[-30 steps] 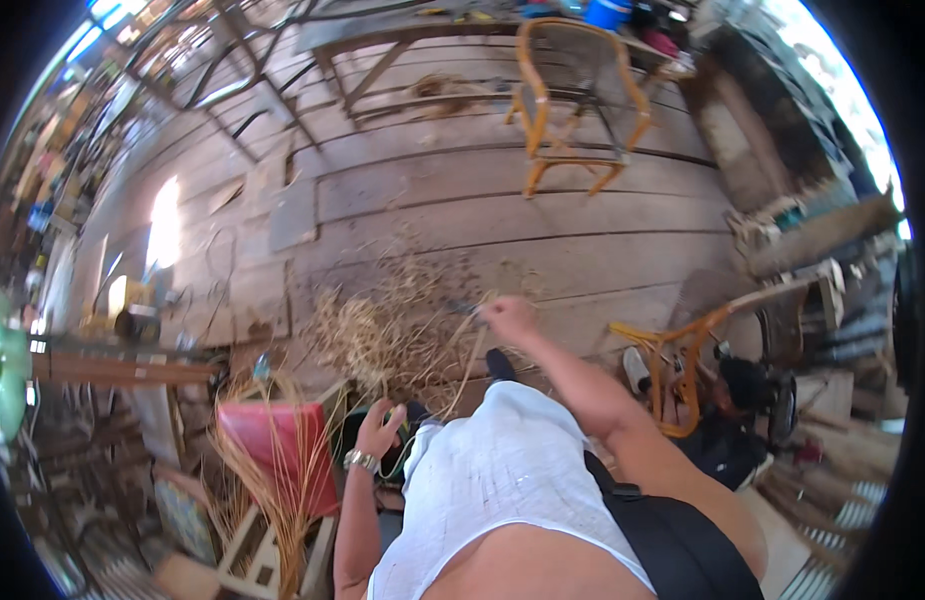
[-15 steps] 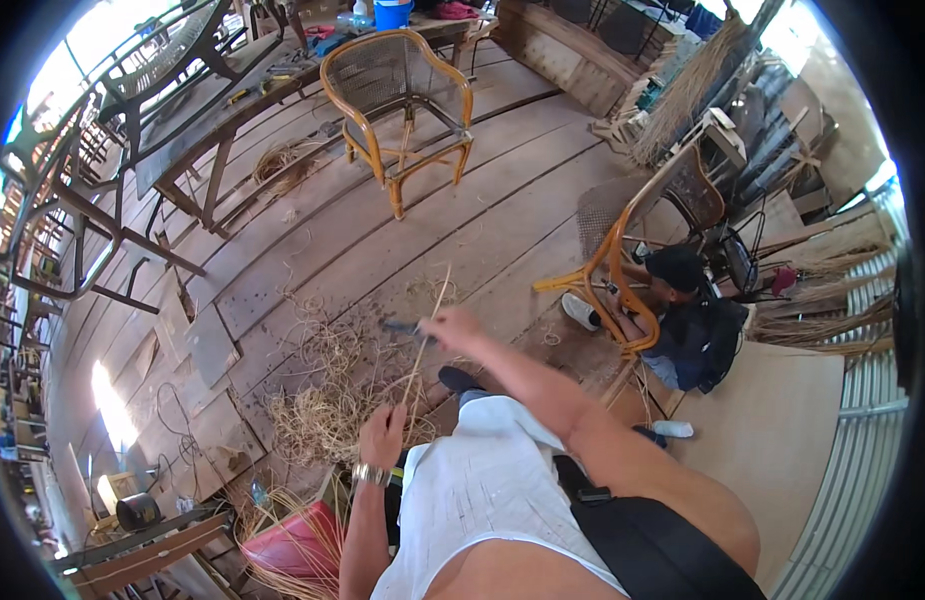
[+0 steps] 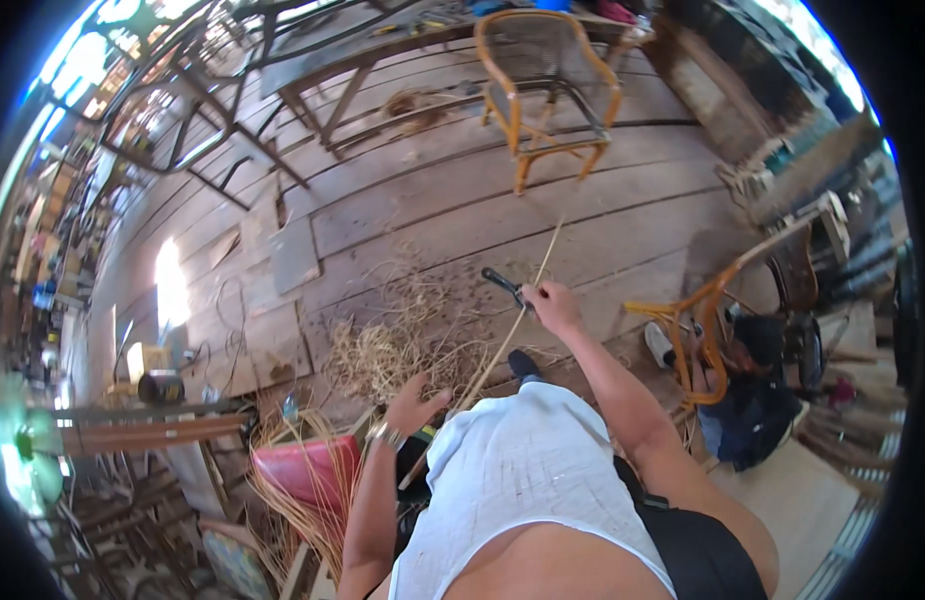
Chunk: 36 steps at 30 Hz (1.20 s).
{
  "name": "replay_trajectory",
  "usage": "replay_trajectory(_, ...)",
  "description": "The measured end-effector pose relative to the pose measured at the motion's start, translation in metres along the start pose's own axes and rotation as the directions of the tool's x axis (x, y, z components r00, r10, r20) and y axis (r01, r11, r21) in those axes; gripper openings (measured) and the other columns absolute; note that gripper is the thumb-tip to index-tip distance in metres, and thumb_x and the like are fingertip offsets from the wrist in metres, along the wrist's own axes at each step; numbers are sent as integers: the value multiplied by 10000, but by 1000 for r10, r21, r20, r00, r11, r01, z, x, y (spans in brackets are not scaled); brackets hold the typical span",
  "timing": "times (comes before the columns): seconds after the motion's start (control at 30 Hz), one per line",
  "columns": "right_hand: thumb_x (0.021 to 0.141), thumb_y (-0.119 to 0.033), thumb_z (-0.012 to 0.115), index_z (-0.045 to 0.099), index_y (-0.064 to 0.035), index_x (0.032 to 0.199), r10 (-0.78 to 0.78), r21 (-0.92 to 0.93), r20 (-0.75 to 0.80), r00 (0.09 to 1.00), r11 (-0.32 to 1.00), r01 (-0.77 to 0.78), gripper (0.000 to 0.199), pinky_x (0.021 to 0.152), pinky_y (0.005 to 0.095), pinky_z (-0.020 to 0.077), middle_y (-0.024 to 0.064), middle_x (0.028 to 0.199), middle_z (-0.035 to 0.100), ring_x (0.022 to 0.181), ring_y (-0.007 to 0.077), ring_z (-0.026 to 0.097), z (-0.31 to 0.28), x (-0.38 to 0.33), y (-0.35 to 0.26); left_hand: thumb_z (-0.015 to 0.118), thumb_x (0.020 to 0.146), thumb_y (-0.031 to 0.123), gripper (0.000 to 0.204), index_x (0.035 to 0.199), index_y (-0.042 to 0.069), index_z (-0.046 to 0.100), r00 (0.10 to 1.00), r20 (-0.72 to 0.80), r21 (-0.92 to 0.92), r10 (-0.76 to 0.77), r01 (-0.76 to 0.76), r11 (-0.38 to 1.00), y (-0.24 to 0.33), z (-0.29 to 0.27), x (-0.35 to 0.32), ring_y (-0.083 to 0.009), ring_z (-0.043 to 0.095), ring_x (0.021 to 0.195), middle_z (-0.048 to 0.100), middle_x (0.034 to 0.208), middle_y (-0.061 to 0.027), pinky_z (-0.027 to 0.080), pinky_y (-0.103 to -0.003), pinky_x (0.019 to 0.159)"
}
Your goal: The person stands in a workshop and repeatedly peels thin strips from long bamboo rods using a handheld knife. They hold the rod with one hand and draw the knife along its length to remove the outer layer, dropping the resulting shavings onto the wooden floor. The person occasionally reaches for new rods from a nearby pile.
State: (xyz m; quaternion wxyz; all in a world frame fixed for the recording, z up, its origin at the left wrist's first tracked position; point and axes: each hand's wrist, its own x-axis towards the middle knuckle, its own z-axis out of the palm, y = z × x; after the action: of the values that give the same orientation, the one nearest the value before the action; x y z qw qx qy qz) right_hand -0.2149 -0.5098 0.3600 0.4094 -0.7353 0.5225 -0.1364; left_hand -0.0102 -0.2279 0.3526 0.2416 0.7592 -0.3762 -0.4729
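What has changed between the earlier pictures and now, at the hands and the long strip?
The right hand has drawn back a little with its dark tool and the cane strip, which now slants more. The left hand still rests low at the strip's near end; the shavings pile lies as before.

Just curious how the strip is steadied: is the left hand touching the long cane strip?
Touching. In the head view the cane strip runs from the right hand down across the left hand's fingertips.
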Motion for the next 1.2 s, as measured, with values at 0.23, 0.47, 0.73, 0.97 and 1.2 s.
replay_trajectory(0.23,829,-434,625,630,-29,682,-122,-43,122,985,991,128,431,556,412,463,148,601,613,580,308,616,61,-37,-16,573,915,484,463,926,22,604,961,265,-703,-74,245,668,76,47,67,-68,470,518,564,688,-9,324,-211,414)
replay_trajectory(0.47,845,-440,628,648,-24,702,-24,139,324,946,990,-22,441,480,344,471,90,566,614,466,198,597,83,-50,-24,523,932,359,378,802,15,610,974,-226,-215,13,-63,974,44,61,47,-131,477,575,533,633,-31,382,-321,548)
replay_trajectory(0.73,865,-509,562,605,-95,837,343,437,-62,937,853,-284,417,342,252,340,48,578,554,422,101,478,-87,118,85,510,978,221,207,840,83,577,982,-151,-624,-112,-6,782,15,-39,-191,-56,465,625,500,687,34,359,-205,530)
replay_trajectory(0.97,922,-460,521,553,-81,818,299,72,78,951,950,-305,394,313,259,335,29,543,531,364,111,455,-154,120,101,595,939,174,152,937,46,677,466,-884,128,-23,289,949,-105,-100,-274,-63,477,570,542,677,34,368,-233,495)
replay_trajectory(1.2,961,-284,504,504,-46,862,235,-230,175,956,954,-193,258,359,306,411,77,568,574,414,162,551,-35,50,119,596,933,243,252,1088,49,645,605,-698,-715,-383,-562,416,-55,-88,-138,-124,628,703,664,1005,-37,485,-262,623)
